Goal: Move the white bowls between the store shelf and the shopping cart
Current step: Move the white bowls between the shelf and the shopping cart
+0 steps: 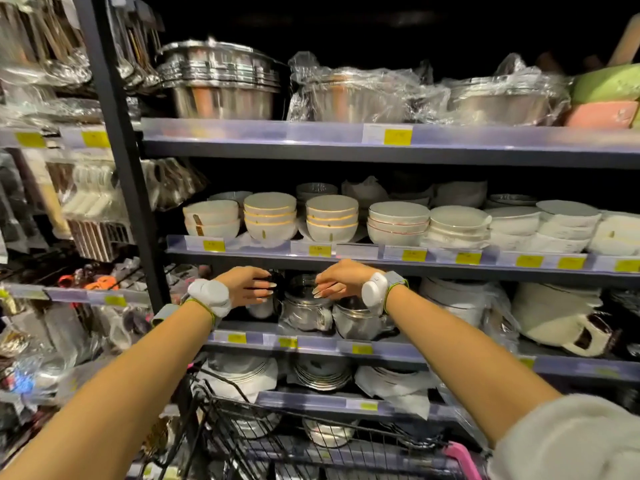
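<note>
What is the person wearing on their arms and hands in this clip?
Both forearms are bare. Each wrist carries a rounded white device on a grey strap edged with a thin yellow-green cord. The left hand and right hand wear no gloves and have long pale nails. A fuzzy white sleeve covers the right upper arm.

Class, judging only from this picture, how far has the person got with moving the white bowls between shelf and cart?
Done: nothing shows as moved; the white bowls sit stacked on the shelf. In hand: the left hand and right hand are raised, holding nothing. Left: no bowl shows in the visible part of the cart.
</note>
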